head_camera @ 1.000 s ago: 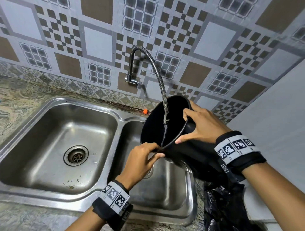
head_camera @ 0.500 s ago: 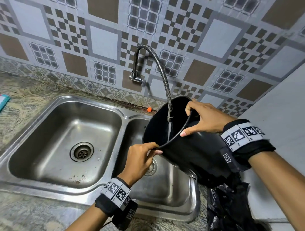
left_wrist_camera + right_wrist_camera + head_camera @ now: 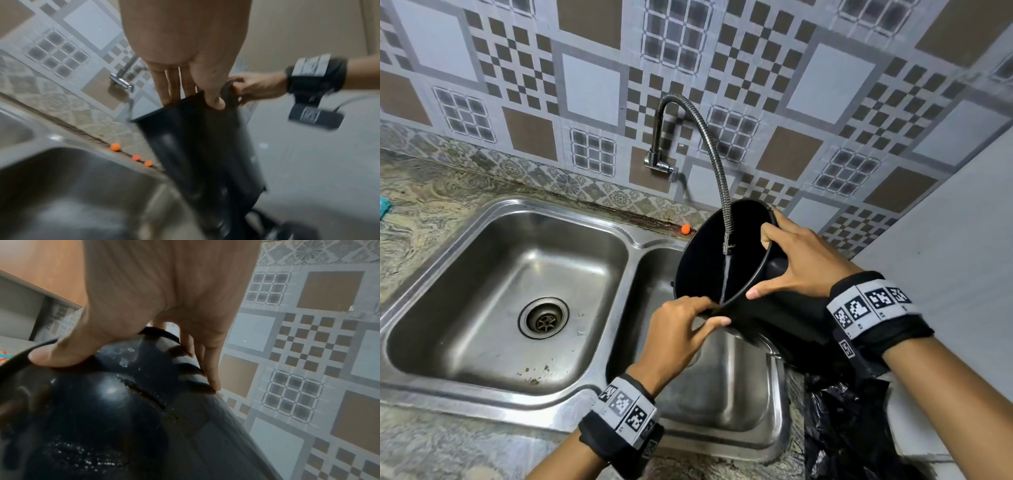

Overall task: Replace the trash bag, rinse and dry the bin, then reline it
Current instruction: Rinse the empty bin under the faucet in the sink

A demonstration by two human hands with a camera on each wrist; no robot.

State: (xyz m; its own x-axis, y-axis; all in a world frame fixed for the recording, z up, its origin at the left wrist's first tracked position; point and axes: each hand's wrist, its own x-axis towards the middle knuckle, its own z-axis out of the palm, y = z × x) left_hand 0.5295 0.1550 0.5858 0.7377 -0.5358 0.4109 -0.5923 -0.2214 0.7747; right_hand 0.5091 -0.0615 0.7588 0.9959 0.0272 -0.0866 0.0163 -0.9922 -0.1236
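A round black plastic bin [image 3: 767,318] is held tilted over the right-hand basin of a double stainless-steel sink [image 3: 571,240], its open mouth turned up and to the left toward the tiled wall. A flexible coiled-metal faucet hose [image 3: 717,164] arcs down from the wall above the sink and ends inside the bin's mouth, where a thin stream of water [image 3: 725,277] falls to the lower rim. The left hand [image 3: 681,329] reaches up from below over the near edge of the sink and pinches that lower rim, with the thumb on the outer wall and the fingers [image 3: 164,87] hooked over the edge into the bin. The right hand [image 3: 794,263] comes in from the right of the sink, wrist bent, and grips the upper right part of the rim: its thumb [image 3: 59,353] presses along the outer wall while the fingers curl over the rim. Both wrists wear black bands with printed marker squares. A crumpled black plastic trash bag [image 3: 852,431] lies just to the right of the sink, below the bin's base. A small orange bead [image 3: 685,229] sits on the ledge behind the sink, just left of the bin
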